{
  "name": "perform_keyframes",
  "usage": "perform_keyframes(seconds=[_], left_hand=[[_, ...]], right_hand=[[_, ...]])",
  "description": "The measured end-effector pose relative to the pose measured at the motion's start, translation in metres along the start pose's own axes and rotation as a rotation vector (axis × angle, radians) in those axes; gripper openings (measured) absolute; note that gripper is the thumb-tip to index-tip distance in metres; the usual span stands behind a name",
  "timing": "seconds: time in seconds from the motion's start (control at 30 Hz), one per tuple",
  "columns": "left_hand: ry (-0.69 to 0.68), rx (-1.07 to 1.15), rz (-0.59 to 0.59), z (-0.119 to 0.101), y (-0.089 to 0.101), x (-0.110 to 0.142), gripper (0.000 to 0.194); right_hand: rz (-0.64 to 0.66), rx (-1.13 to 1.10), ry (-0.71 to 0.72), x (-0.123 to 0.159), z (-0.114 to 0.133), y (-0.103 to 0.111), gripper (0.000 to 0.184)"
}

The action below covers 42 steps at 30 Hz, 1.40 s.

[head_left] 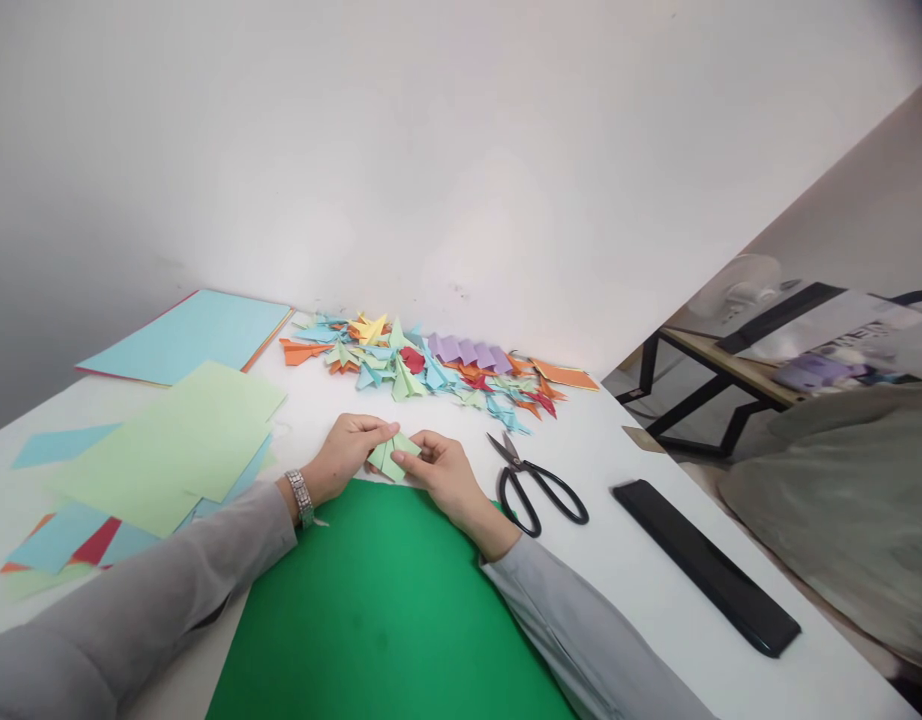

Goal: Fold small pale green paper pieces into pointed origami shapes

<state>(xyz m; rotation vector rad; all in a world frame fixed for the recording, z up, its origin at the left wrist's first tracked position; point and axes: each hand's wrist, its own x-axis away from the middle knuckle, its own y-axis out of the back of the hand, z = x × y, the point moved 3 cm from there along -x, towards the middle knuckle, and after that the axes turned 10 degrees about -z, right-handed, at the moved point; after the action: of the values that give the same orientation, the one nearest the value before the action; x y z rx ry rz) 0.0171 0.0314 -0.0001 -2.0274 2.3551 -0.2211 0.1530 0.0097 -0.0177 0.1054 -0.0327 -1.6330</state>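
A small piece of folded light green paper (390, 456) is held between my two hands, just beyond the far edge of a green sheet (401, 600). My left hand (345, 455) pinches its left side with thumb and finger; a metal watch band (300, 497) circles that wrist. On the right side, my right hand (450, 475) grips the paper with the thumb on top. Creases run across the paper's face. The fingers behind it are mostly hidden. Black-handled scissors (536, 485) lie with blades parted, to the right of my right hand.
Along the wall spreads a pile of colourful folded paper shapes (408, 370), with orange paper (566, 375) at its right end. Light green sheets (183, 440) and cut pieces lie left, before a blue paper stack (191, 330). A long black object (705, 565) rests near the right edge.
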Motion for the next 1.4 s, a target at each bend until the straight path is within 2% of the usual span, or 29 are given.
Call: perform_keyframes(seconds=[0.17, 0.3, 0.53, 0.73, 1.07, 1.4], left_hand=[[-0.028, -0.025, 0.011, 0.003, 0.0005, -0.0014, 0.043], [-0.045, -0.122, -0.014, 0.0028, 0.0009, 0.001, 0.034], [-0.013, -0.125, -0.005, 0.0037, 0.0017, 0.002, 0.032], [-0.174, -0.189, -0.041, -0.001, 0.0035, -0.001, 0.032], [-0.081, -0.111, -0.038, -0.0024, 0.0021, 0.0009, 0.038], [-0.111, -0.118, -0.023, 0.0022, 0.0031, -0.0003, 0.024]], right_hand=[[-0.007, 0.005, 0.003, 0.0008, 0.0008, 0.0001, 0.035], [-0.024, 0.071, 0.046, 0.001, 0.0024, 0.0011, 0.033], [-0.015, 0.063, 0.044, 0.0017, 0.0044, 0.0007, 0.032], [-0.016, 0.053, 0.03, 0.0017, 0.0031, 0.0017, 0.033], [-0.01, 0.023, 0.01, 0.0006, 0.0013, 0.0006, 0.035], [0.0, 0.008, -0.003, 0.0023, 0.0048, 0.0028, 0.034]])
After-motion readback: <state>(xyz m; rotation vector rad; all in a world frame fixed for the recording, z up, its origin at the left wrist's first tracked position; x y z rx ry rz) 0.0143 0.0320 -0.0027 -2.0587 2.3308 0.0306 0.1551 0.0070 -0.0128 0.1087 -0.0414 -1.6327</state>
